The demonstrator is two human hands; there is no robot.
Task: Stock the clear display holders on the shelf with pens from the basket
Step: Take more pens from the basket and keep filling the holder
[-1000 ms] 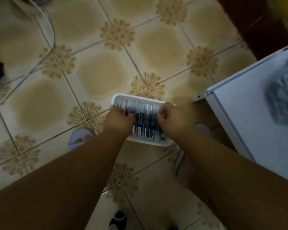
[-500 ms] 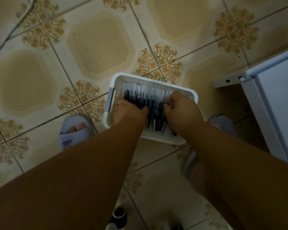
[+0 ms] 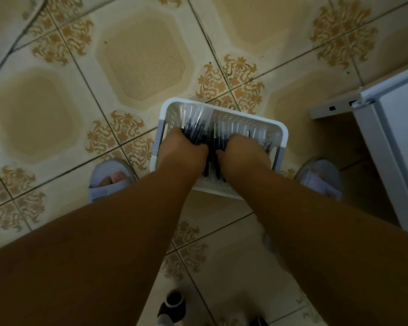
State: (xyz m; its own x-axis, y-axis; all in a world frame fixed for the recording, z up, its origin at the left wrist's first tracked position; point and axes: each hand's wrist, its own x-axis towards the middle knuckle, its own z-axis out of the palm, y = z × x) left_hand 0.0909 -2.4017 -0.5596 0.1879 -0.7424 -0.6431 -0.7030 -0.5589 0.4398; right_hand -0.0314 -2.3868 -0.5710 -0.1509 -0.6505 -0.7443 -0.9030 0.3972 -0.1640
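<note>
A white perforated basket (image 3: 224,118) sits on the patterned tile floor (image 3: 139,57), between the person's two feet in pale slippers, the left slipper (image 3: 108,180) just off its near-left corner and the right slipper (image 3: 320,177) off its near-right corner. Dark pens (image 3: 198,130) in clear sleeves lie side by side across the basket's bottom. Both hands are down inside it: the left hand (image 3: 183,150) has its fingers curled around a bunch of pens near the basket's left wall, and the right hand (image 3: 243,152) curls over the pens toward the right wall, gripping them too. The two hands sit close together, thumbs nearly meeting over the middle of the pile. A white cabinet (image 3: 391,137) stands at the floor's right edge.
</note>
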